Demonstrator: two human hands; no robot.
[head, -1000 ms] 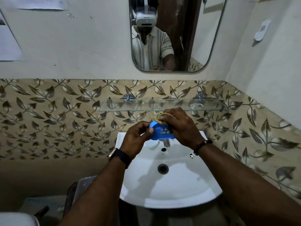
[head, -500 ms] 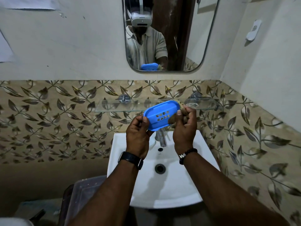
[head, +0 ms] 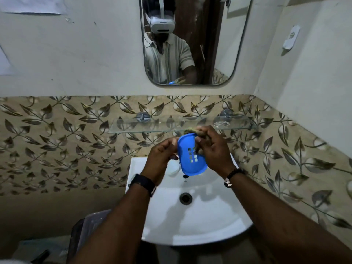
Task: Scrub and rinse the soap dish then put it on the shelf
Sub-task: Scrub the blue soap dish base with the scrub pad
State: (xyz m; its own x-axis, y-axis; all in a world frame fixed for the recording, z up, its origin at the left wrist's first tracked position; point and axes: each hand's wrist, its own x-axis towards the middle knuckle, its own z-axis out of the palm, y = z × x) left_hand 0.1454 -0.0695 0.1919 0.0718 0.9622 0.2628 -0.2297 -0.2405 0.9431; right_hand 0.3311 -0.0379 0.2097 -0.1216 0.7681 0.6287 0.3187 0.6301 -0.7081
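**Over the basin: soap dish held between two hands**

At the bottom of the frame, two bare forearms rise toward the centre. The left wrist carries a dark watch (head: 142, 182) and the right wrist a beaded bracelet (head: 231, 177). At the lower left, beside the left forearm, stands a dark bin (head: 85, 231). Beneath the arms lies a white sink (head: 209, 225), its round drain (head: 185, 198) at the middle of the bowl.

Above the back of the sink, at frame centre, the blue soap dish (head: 191, 161) is held in the air, clear of the bowl. Its long axis runs up and down the frame, and its perforated face is turned toward the camera. The left hand (head: 161, 155), slightly blurred, has its fingers curled and pinches the dish's left edge. The right hand (head: 213, 149) has its fingers curled around a yellowish scrubbing pad (head: 190, 130) and presses it against the upper right part of the dish.

Just behind the hands, a glass shelf (head: 152, 126) runs across the wall on two metal brackets, well above the sink. It is mounted on a band of leaf-patterned tiles (head: 57, 149) that spans the frame. Above the tiles, at upper centre, a mirror (head: 219, 44) reflects a person in a striped shirt wearing a white headset. A small white fixture (head: 290, 40) hangs on the side wall at the upper right, and a sheet of paper (head: 32, 5) is fixed to the wall at the upper left.
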